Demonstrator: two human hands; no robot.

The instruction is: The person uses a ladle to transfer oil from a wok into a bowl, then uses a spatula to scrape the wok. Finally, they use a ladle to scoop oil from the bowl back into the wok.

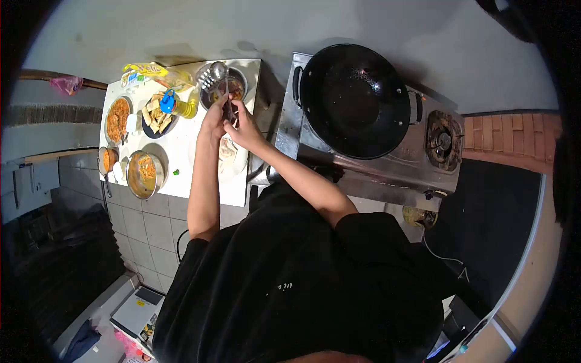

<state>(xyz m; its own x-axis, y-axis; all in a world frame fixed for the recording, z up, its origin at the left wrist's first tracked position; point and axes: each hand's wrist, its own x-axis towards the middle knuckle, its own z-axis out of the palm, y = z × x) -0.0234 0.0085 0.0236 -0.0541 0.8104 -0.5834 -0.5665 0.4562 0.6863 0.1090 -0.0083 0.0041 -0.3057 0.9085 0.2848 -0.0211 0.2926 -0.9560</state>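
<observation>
Both of my hands are over the front of the white table, close to a metal pot (240, 77) with food pieces in it. My left hand (213, 120) is closed around the handle of a metal ladle (218, 70), whose bowl points away over the pot. Thumb and fingers of my right hand (245, 129) pinch the dark lower end of that handle. Beside the ladle bowl is a slotted spoon (206, 80); whether it is held too, I cannot tell. Under my right wrist, a pale plate with food (227, 151) is partly covered by my arm.
A large black wok (354, 103) sits on the steel gas stove (387, 172), beside a bare burner (443, 141). Left on the table (200, 181) are an oil bottle (184, 109), a dark plate of cut pieces (158, 130), an orange-food plate (115, 112) and a steel pot (158, 175).
</observation>
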